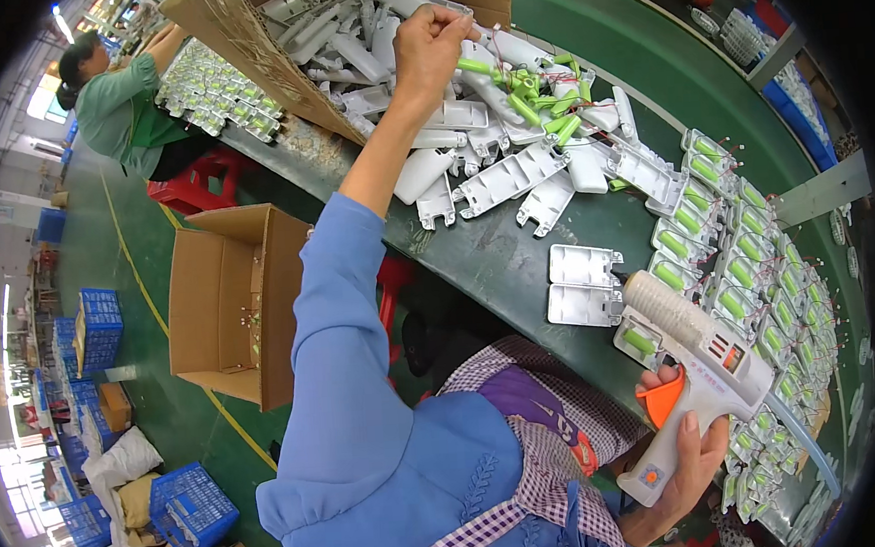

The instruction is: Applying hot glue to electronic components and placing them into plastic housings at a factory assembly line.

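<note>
Open cardboard carton [214, 297] stands left of center. Upper center, left hand [429, 53] reaches over heaped parts, fingertips pinched; cannot tell whether they grip anything. Just right, green battery cells [525, 110] lie atop white plastic casings [512, 177]. Lower right, right hand [686, 484] wraps handle of white hot glue gun [703, 357]. Far right, cell-filled casings [732, 304] line bench [477, 261].

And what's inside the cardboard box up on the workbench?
The cardboard box holds a jumbled heap of white plastic parts. Whatever lies beneath the top layer is covered, so I can't tell.
</note>
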Demonstrator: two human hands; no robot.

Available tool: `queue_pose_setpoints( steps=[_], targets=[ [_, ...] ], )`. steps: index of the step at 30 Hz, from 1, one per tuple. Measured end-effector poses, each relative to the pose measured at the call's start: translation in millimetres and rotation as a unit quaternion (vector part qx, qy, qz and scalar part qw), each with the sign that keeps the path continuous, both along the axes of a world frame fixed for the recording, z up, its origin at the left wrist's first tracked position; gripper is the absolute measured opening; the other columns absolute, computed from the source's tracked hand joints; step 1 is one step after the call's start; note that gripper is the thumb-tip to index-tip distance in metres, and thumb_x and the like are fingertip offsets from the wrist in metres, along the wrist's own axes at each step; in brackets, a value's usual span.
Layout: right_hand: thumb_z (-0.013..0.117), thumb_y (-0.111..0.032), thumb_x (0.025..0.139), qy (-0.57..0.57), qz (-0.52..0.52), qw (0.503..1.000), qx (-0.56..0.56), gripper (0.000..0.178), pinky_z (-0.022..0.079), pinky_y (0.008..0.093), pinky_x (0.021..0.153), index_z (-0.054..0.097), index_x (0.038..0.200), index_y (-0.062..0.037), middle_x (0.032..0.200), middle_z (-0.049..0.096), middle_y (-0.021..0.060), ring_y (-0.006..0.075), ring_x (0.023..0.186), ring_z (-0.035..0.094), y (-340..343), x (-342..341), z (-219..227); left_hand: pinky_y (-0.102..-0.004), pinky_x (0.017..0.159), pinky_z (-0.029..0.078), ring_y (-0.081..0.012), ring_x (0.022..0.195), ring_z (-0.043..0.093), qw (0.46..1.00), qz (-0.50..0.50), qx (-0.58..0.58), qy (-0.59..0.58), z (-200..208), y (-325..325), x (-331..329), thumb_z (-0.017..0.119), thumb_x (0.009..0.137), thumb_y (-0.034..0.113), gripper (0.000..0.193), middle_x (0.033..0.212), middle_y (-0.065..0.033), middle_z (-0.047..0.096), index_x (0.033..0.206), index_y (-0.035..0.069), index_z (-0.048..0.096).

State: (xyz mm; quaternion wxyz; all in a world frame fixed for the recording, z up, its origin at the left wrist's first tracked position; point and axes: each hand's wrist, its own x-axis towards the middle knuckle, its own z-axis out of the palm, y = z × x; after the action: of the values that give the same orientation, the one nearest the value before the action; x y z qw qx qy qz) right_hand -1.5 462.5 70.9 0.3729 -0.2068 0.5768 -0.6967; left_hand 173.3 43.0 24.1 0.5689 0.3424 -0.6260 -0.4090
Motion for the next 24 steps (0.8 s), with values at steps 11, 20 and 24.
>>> queue_pose_setpoints(
  steps=[11, 20, 24],
  targets=[
    [0.053, -0.007, 0.09, -0.003, 0.007, 1.0, 0.007, 0.053, 0.054, 0.0511, 0.088, 0.033, 0.135, 0.0125, 0.113, 0.059, 0.0333, 0.0408, 0.102, 0.064, -1, 2, 2, -0.0288, 0.072, 0.052, -0.0157, 0.076, 0.065, 0.986, 0.051, 0.008, -0.158, -32, -15, 11, 0.071, 0.083, 0.016, 0.026, 0.089, -0.012, 0.071, 0.1, -0.002, 0.062],
    [0.054, -0.008, 0.09, 0.002, -0.001, 1.0, 0.012, 0.057, 0.054, 0.0504, 0.089, 0.031, 0.138, 0.0116, 0.113, 0.059, 0.0332, 0.0406, 0.102, 0.064, 0, 1, -1, -0.0289, 0.075, 0.051, -0.0175, 0.083, 0.064, 0.97, -0.026, 0.006, -0.242, -19, 3, 2, 0.072, 0.08, 0.021, 0.032, 0.09, -0.0123, 0.071, 0.101, -0.004, 0.07],
    [0.054, -0.008, 0.09, -0.001, -0.008, 1.0, 0.014, 0.056, 0.053, 0.0503, 0.089, 0.031, 0.137, 0.0113, 0.113, 0.059, 0.0333, 0.0403, 0.102, 0.064, -1, 1, -1, -0.0235, 0.076, 0.045, -0.0099, 0.087, 0.059, 0.972, -0.067, 0.067, -0.214, -19, 0, 3, 0.069, 0.087, 0.022, 0.03, 0.091, -0.0041, 0.069, 0.104, -0.002, 0.071]
  ],
)
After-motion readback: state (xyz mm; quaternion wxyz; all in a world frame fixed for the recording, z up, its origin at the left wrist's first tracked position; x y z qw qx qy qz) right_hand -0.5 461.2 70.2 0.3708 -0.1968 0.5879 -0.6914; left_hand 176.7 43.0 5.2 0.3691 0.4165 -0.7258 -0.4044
